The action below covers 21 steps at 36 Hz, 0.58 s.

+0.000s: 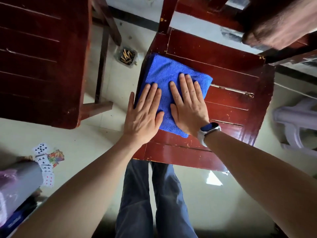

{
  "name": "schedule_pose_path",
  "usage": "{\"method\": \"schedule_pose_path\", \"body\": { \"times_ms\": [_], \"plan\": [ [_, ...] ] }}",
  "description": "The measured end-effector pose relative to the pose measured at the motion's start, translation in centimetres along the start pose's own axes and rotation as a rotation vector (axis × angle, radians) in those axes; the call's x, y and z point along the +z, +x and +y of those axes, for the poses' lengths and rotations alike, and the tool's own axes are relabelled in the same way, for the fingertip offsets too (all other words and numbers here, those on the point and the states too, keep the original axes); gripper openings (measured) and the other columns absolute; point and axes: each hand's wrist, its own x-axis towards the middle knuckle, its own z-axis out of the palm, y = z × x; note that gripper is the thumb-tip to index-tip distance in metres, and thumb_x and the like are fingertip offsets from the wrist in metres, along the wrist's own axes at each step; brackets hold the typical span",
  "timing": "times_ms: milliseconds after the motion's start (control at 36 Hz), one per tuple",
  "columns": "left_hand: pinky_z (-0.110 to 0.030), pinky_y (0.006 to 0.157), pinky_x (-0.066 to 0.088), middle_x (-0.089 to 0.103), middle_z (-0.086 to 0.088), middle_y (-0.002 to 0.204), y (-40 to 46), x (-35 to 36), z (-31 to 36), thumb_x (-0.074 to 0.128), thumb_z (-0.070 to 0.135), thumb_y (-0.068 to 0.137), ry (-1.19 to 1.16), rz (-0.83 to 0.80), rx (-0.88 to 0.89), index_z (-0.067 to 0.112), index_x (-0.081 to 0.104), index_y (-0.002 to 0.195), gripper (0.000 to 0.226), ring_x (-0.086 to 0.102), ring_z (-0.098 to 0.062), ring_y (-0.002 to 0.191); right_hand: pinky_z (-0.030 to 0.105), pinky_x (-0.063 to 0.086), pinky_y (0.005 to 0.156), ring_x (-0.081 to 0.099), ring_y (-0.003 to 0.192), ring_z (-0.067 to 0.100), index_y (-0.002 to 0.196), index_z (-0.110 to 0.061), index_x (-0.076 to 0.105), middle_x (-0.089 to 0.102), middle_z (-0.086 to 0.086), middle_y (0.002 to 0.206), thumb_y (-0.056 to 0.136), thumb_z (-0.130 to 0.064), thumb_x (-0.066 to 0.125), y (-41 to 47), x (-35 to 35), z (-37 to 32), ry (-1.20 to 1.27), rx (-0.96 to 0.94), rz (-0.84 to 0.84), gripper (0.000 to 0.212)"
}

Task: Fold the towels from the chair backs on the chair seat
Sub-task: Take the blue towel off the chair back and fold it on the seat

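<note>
A lived-in home room: wooden chairs point(231, 100), tiled floor point(103, 134), scattered playing cards point(44, 162), an ashtray point(126, 56).

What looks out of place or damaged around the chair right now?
Playing cards lie scattered on the floor at lower left. The chair seat has chipped finish along its edges and a cracked slat gap. The blue towel lies folded, both hands flat on it.

Brown towel point(281, 23) on the chair back, blurred and cut off by the top-right corner
</note>
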Motion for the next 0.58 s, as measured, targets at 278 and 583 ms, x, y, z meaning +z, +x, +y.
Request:
{"method": "schedule_pose_path", "body": {
  "times_ms": [278, 583],
  "plan": [
    [-0.056, 0.11, 0.013, 0.027, -0.011, 0.151, 2.7, -2.8, 0.3, 0.037, 0.031, 0.088, 0.018, -0.016, 0.073, 0.009, 0.024, 0.142, 0.06, 0.024, -0.025, 0.14, 0.049, 0.023, 0.111, 0.03, 0.137, 0.035, 0.138, -0.004, 0.037, 0.033, 0.021, 0.146, 0.089, -0.026, 0.034, 0.7, -2.4, 0.2, 0.2, 0.259, 0.054, 0.054],
    [-0.061, 0.107, 0.021, 0.047, -0.012, 0.136, 8.3, -5.6, -0.6, 0.035, 0.03, 0.084, 0.112, -0.06, 0.124, 0.007, 0.047, 0.127, 0.05, 0.044, -0.03, 0.126, 0.04, 0.034, 0.101, 0.043, 0.12, 0.039, 0.121, 0.001, 0.051, 0.048, 0.023, 0.127, 0.086, -0.019, 0.043, -2.3, -3.4, -0.3, 0.761, 0.768, 0.179, 0.041]
  ]
}}
